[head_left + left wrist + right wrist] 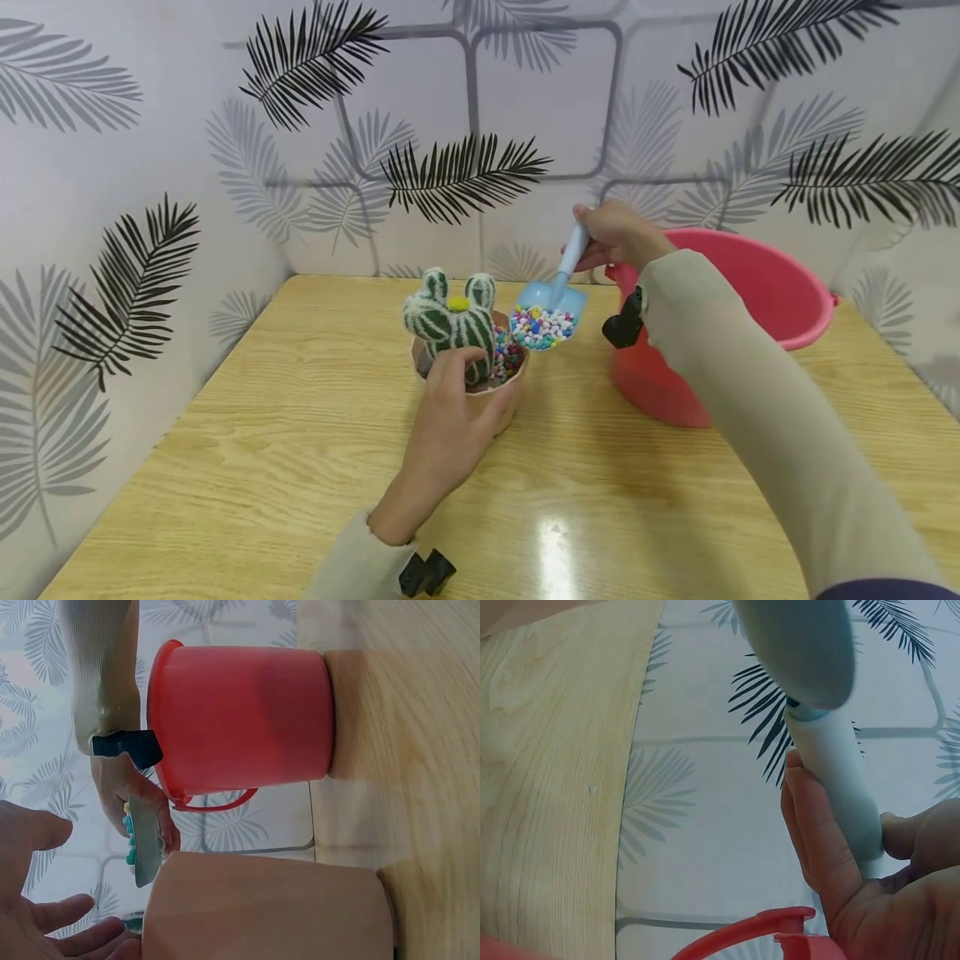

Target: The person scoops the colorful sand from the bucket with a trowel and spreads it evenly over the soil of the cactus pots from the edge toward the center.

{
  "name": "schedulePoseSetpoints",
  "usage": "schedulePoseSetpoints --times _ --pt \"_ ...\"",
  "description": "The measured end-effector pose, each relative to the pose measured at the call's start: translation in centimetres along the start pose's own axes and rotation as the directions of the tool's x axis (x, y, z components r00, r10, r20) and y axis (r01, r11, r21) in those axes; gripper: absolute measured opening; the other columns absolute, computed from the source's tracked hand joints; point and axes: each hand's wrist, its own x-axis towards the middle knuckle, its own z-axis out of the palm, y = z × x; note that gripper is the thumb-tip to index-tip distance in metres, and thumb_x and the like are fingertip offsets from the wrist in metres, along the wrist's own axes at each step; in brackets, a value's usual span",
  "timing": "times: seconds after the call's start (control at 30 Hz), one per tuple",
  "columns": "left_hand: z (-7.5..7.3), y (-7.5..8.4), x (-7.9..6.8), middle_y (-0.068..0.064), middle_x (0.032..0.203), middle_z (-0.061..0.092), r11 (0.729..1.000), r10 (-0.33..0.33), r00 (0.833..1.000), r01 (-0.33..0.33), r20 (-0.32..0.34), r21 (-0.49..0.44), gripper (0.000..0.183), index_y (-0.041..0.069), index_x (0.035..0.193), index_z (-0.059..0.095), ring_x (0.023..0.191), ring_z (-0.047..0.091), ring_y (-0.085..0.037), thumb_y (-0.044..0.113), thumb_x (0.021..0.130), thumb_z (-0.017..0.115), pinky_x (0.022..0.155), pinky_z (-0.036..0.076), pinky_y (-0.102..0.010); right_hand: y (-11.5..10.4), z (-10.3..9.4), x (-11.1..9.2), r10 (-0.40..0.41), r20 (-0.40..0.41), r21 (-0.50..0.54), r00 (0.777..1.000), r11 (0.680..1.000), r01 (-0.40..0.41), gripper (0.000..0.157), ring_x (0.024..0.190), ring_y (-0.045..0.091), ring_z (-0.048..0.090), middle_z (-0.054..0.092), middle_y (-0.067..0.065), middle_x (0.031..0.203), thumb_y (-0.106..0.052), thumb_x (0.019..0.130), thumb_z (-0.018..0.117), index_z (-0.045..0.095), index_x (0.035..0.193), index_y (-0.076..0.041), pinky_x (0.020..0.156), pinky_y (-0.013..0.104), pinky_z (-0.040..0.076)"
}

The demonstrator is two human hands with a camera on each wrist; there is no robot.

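My right hand (611,233) grips the white handle of a small toy shovel (573,250), its blue scoop tilted down and full of multicoloured pebbles (542,327). The scoop hangs beside the rim of a beige flowerpot (512,400). In the pot stands a knitted green cactus (450,327) with white stripes and a yellow flower; more pebbles (508,354) lie to its right. My left hand (450,417) is at the near side of the pot, fingers by the cactus; contact is unclear. In the left wrist view, thumb and fingers are spread apart.
A red bucket (652,387) with a handle (225,802) stands right of the pot, under my right forearm. The wooden table (300,400) meets a leaf-patterned wall (540,108) at the back and left.
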Motion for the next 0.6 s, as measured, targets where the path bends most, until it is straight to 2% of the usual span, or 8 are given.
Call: schedulePoseSetpoints --times 0.27,0.5,0.6 --pt "-1.2 -1.3 -0.4 -0.019 0.108 0.052 1.0 0.005 0.992 -0.008 -0.125 -0.023 0.033 -0.003 0.114 0.052 0.1 0.055 -0.031 0.016 0.09 0.065 0.081 0.05 -0.042 0.3 0.5 0.4 -0.013 0.022 -0.02 1.0 1.0 0.013 0.053 0.058 0.016 0.065 0.06 0.006 0.066 -0.035 0.103 0.031 0.025 0.136 0.006 0.065 0.035 0.059" --pt "-1.8 -2.8 -0.2 -0.021 0.112 0.049 0.998 -0.056 0.989 0.055 -0.138 -0.012 0.038 -0.004 0.115 0.05 0.1 0.054 -0.032 0.02 0.09 0.065 0.082 0.049 -0.042 0.3 0.9 0.5 -0.015 0.018 -0.02 1.0 1.0 0.016 0.053 0.056 0.016 0.065 0.06 0.007 0.065 -0.034 0.104 0.028 0.019 0.139 0.004 0.064 0.035 0.059" --pt "-1.9 -3.6 -0.2 -0.02 0.115 0.047 0.996 -0.086 0.986 0.085 -0.141 -0.011 0.042 -0.004 0.117 0.049 0.105 0.05 -0.032 0.021 0.088 0.067 0.084 0.047 -0.043 0.4 1.0 0.6 -0.019 0.019 -0.024 1.0 1.0 0.019 0.051 0.054 0.015 0.065 0.06 0.006 0.063 -0.034 0.104 0.027 0.021 0.137 0.005 0.062 0.033 0.059"
